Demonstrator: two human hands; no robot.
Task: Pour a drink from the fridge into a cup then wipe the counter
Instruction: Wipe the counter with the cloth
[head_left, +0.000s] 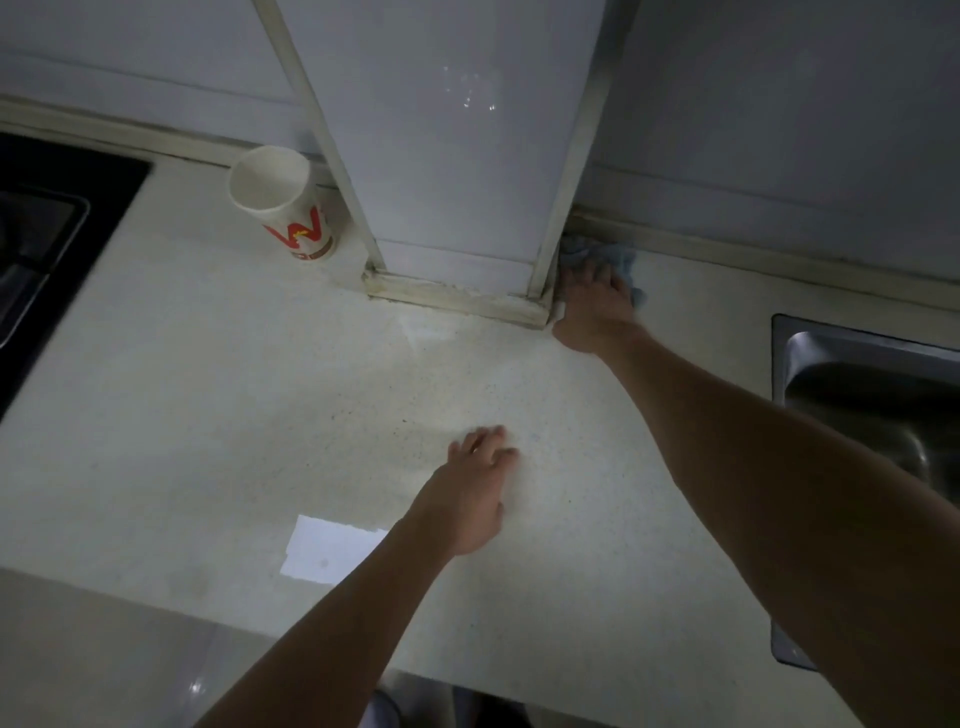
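Note:
A white paper cup (283, 200) with a red and yellow logo stands upright on the pale speckled counter (208, 389), at the back beside a tiled pillar. My right hand (592, 301) reaches to the back of the counter and presses flat on a blue cloth (621, 257), in the corner right of the pillar's base. Most of the cloth is hidden under the hand. My left hand (475, 491) rests on the middle of the counter, fingers loosely spread, holding nothing. The inside of the cup cannot be seen well enough to tell its contents.
A white tiled pillar (452, 156) juts out from the back wall onto the counter. A black hob (47, 249) lies at the left. A steel sink (872, 405) sits at the right. The counter's front edge runs along the bottom.

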